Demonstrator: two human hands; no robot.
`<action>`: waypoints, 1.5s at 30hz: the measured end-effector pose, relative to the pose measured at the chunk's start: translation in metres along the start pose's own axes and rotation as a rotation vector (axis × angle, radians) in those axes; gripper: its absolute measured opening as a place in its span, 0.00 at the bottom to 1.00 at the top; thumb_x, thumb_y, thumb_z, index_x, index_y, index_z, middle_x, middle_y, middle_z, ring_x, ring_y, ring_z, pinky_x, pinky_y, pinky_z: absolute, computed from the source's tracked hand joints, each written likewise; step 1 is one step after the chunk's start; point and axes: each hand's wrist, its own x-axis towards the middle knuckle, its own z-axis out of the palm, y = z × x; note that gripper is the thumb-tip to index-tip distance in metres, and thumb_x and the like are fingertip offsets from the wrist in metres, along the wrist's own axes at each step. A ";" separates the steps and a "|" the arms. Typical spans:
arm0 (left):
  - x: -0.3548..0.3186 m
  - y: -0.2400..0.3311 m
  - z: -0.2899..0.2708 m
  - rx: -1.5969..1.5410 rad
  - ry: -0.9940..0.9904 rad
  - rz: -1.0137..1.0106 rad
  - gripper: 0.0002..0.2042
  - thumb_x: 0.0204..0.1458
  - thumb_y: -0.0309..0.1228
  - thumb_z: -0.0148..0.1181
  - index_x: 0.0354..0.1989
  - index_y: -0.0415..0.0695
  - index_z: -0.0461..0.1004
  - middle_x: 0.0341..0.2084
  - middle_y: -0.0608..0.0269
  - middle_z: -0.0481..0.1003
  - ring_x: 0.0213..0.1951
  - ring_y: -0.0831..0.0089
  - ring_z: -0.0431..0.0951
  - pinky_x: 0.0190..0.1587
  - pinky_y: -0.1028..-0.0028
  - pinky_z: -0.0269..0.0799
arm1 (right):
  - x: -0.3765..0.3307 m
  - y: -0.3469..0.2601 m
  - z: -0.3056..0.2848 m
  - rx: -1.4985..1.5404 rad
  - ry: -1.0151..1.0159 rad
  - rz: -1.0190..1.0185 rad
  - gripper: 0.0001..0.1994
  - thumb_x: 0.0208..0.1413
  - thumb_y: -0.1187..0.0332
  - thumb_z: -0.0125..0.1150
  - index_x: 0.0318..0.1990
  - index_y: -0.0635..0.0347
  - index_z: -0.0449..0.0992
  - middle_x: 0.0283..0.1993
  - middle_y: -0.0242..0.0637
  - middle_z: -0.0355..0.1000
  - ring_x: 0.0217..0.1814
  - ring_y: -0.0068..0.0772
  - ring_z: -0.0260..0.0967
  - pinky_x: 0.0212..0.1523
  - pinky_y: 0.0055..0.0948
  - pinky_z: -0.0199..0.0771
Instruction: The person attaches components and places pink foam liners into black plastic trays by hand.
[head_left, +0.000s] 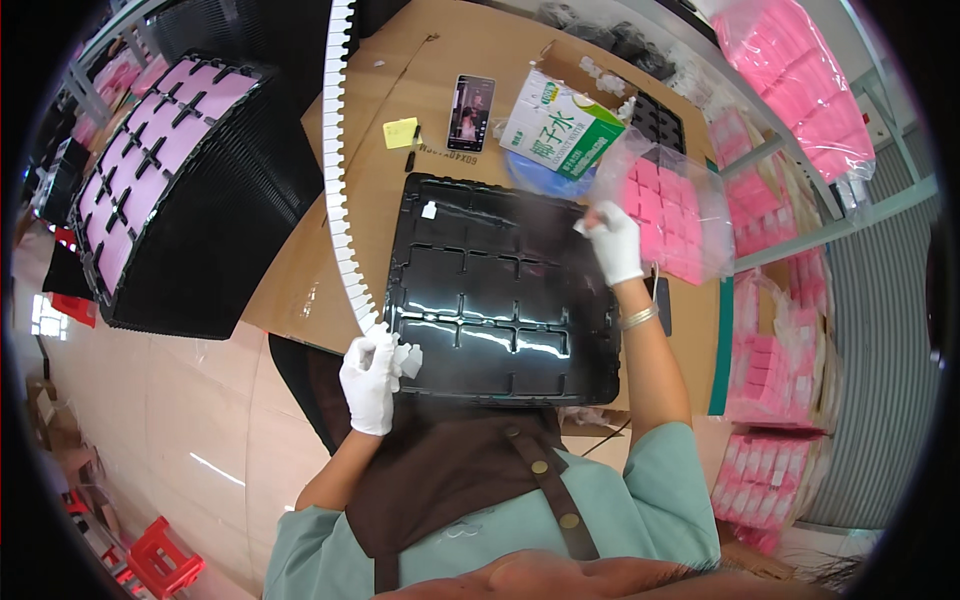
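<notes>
At left hand [368, 386], white strip [335, 180] runs lengthwise forward.

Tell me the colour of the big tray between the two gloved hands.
Glossy black: the tray shows best in the head view.

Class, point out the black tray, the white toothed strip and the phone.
Black tray [490, 286]: head view, bare panel near its middle.
White toothed strip [333, 165]: head view, along its length.
Phone [470, 115]: head view, its screen.
</notes>
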 end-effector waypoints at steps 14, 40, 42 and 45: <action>0.005 0.008 -0.061 -0.115 0.234 0.008 0.09 0.57 0.35 0.54 0.31 0.42 0.70 0.14 0.70 0.67 0.13 0.88 0.62 0.15 0.87 0.52 | 0.041 -0.085 0.174 -0.077 -0.591 0.217 0.04 0.46 0.76 0.55 0.26 0.63 0.76 0.21 0.39 0.72 0.22 0.30 0.70 0.23 0.29 0.69; 0.015 -0.008 -0.068 -0.188 0.116 -0.089 0.08 0.55 0.32 0.57 0.36 0.40 0.72 0.25 0.66 0.74 0.19 0.87 0.68 0.17 0.87 0.56 | 0.028 -0.078 0.176 -0.143 -0.417 -0.041 0.03 0.47 0.80 0.54 0.28 0.64 0.73 0.23 0.35 0.72 0.28 0.26 0.70 0.29 0.28 0.68; 0.015 -0.010 -0.070 -0.191 0.128 -0.093 0.08 0.55 0.32 0.57 0.35 0.40 0.72 0.25 0.66 0.74 0.19 0.87 0.68 0.17 0.87 0.56 | 0.015 -0.090 0.162 0.170 -0.386 0.094 0.06 0.47 0.82 0.51 0.27 0.62 0.73 0.24 0.33 0.72 0.26 0.23 0.69 0.24 0.24 0.66; 0.015 -0.013 -0.074 -0.189 0.147 -0.109 0.08 0.55 0.32 0.56 0.35 0.39 0.72 0.25 0.66 0.73 0.19 0.87 0.67 0.18 0.87 0.56 | -0.033 -0.134 0.130 0.311 -0.551 0.344 0.06 0.48 0.83 0.50 0.28 0.62 0.72 0.24 0.32 0.72 0.23 0.19 0.67 0.20 0.22 0.64</action>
